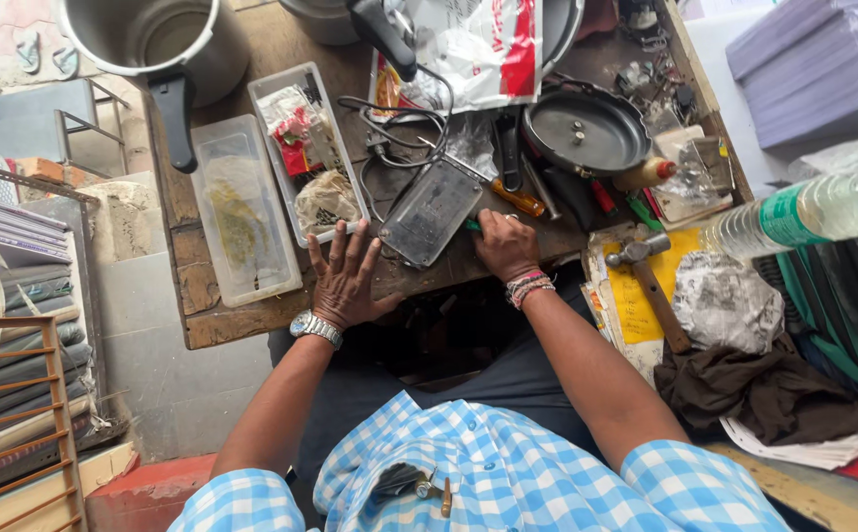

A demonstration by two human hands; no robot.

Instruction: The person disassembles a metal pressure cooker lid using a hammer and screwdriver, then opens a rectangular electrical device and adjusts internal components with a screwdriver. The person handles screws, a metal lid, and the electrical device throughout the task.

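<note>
Dark flat metal plate (431,211), roughly rectangular, lying tilted near the front edge of the wooden worktop (214,320), about midway along it. Right hand (506,244) curled knuckles-up just beside the plate's right corner, fingers closed on a small green-tipped tool (472,225) whose end only just shows; beaded bands on that wrist, forearm running back toward the checked blue shirt. Left hand (347,279) spread flat, palm down, fingers apart, pressing on the worktop at the plate's left, fingertips reaching the end of a clear plastic tray (308,148) full of small packets; metal watch on the wrist. Hands apart, one on either side of the plate.

Second, shallower clear tray (241,212) lying nearer the left edge. Black wire loops (396,126) behind the plate. Orange-handled screwdriver (517,197) just right of it, round black pan lid (585,130) farther back. Toward the right edge, a hammer (651,279) with wooden handle resting on yellow paper, crumpled newspaper and a brown cloth (766,389) beside it. Large clear plastic bottle (811,210) lying across the right side. Steel pressure cooker (158,44) with black handle at the far left corner. Beyond the left edge, concrete floor and stacked sheets in a rack.
</note>
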